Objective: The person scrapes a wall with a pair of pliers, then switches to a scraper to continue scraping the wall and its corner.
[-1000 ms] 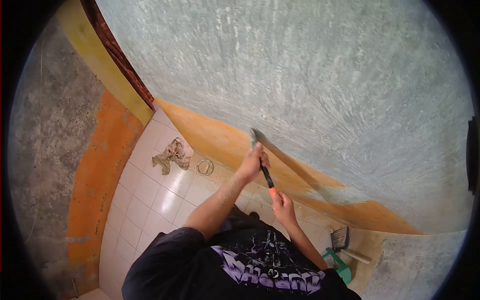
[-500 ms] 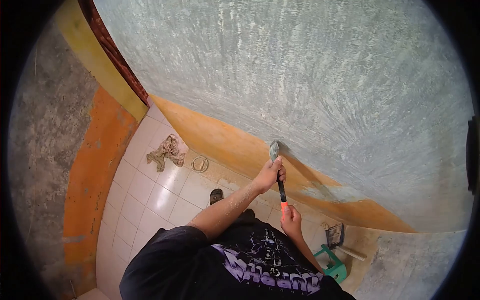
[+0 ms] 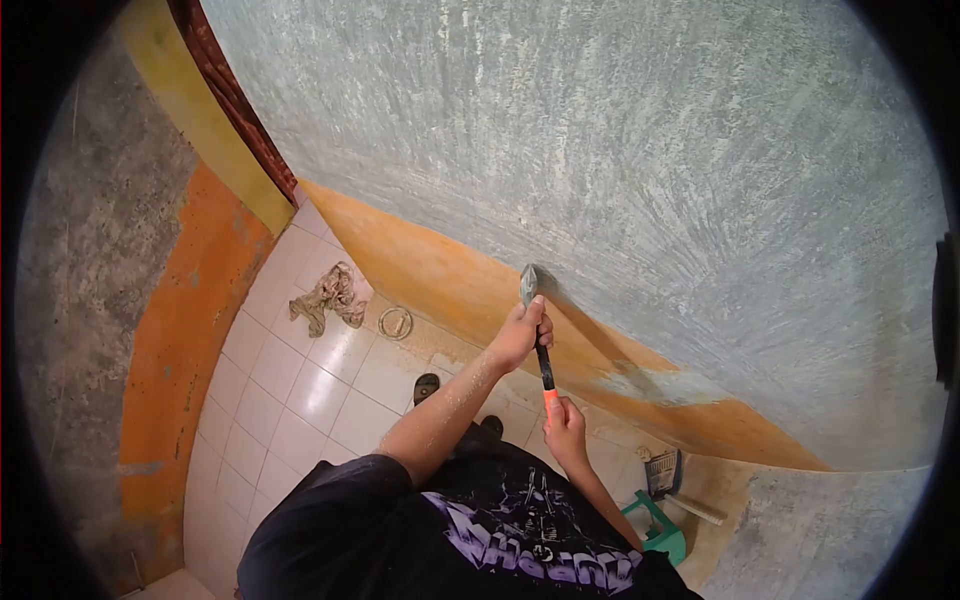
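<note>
A long-handled scraper [image 3: 546,370] with a black shaft and an orange grip slants up to the wall. Its grey blade, seen nearly edge-on, is right at the wall where the scraped grey surface [image 3: 640,170] meets the orange band [image 3: 440,255]. My left hand [image 3: 517,335] is wrapped round the shaft just below the blade, the thumb laid along it. Lower down, my right hand [image 3: 566,432] grips the orange end. Pale flecks speckle my left forearm.
On the white tiled floor lie a crumpled cloth [image 3: 335,297] and a ring-shaped item [image 3: 396,322]. A green plastic stool [image 3: 660,530] stands at lower right, near a dark tray-like item [image 3: 663,472]. A red curtain [image 3: 235,95] hangs at the upper left. Sandals show below me.
Both hands and the scraper have shifted left and slightly up along the wall. My grip on the handle looks the same.
</note>
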Tool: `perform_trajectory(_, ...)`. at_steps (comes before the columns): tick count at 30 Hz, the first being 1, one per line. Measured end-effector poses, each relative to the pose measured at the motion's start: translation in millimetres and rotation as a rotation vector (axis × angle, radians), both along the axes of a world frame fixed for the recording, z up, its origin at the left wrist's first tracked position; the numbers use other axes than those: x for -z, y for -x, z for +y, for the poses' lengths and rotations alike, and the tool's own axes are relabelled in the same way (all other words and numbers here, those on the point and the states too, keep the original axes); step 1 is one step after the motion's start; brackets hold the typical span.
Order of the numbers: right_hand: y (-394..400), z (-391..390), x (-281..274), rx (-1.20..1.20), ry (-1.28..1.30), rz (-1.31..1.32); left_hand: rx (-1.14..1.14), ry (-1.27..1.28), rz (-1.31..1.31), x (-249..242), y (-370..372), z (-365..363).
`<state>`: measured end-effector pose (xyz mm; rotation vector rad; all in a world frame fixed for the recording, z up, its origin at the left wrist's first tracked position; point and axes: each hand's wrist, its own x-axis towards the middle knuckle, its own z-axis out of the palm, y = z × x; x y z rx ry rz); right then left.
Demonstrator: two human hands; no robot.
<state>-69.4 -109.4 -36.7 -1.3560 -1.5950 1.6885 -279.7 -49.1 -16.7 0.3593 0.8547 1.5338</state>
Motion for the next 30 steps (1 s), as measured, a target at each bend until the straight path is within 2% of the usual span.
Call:
perform_trajectory(6, -6, 3, 0, 0.017, 0.046, 0.027, -0.018, 0.007, 0.079, 2, -9, 2)
perform_trajectory(13, -7, -5, 3, 0.029, 0.016, 0.027, 0.006, 0.053, 0.012, -2, -13, -2)
perform_trajectory(14, -15, -5, 3, 0.034, 0.071, 0.018, 0.006, 0.041, 0.096, 0, -11, 1)
perform_trajectory(16, -4, 5, 5, -0.011, 0.015, -0.010, -0.003, 0.020, 0.253, 13, -7, 6)
perform_trajectory(19, 5, 3, 9, -0.004, -0.026, -0.019, 0.007, 0.042, 0.034, 0, 4, -1)
perform_trajectory(23, -17, 2, 12, 0.018, 0.061, 0.018, -0.059, 0.058, 0.061, 6, -22, 0)
perform_trajectory(24, -29, 2, 17, 0.003, 0.105, 0.028, -0.001, 0.007, 0.085, 20, -31, 0)
perform_trajectory(27, -41, -1, 10, 0.044, 0.167, 0.068, 0.013, 0.043, 0.022, 11, -47, -10)
perform_trajectory(30, -37, 10, -9, -0.023, 0.237, 0.137, -0.051, 0.012, -0.105, -3, -39, -17)
